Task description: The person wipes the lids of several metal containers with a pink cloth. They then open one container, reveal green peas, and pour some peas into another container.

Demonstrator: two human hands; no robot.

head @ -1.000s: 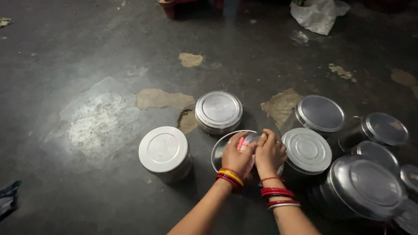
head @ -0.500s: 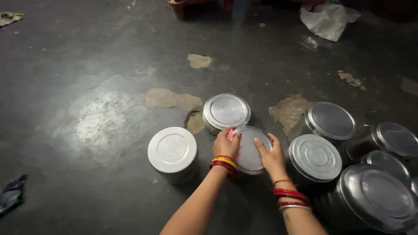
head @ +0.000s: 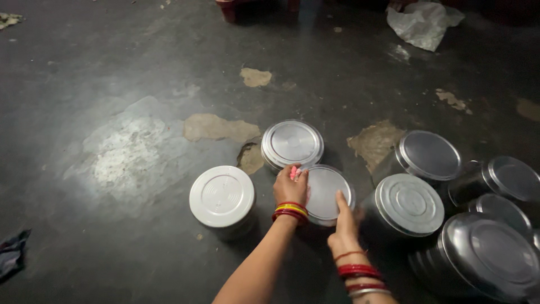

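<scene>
Steel tins, eight lidded; both hands [head: 291, 188] [head: 344, 225] press flat on one tin [head: 325, 193].

Counting the tins on the floor

We count eight lidded round steel tins [head: 292, 143] on the floor [head: 112, 67]; seven have bare metal lids and one a white lid [head: 221, 196]. We also see two hands, one crumpled pale plastic bag [head: 423, 21] at the top and one dark cloth scrap [head: 11, 254] at the left edge.
</scene>
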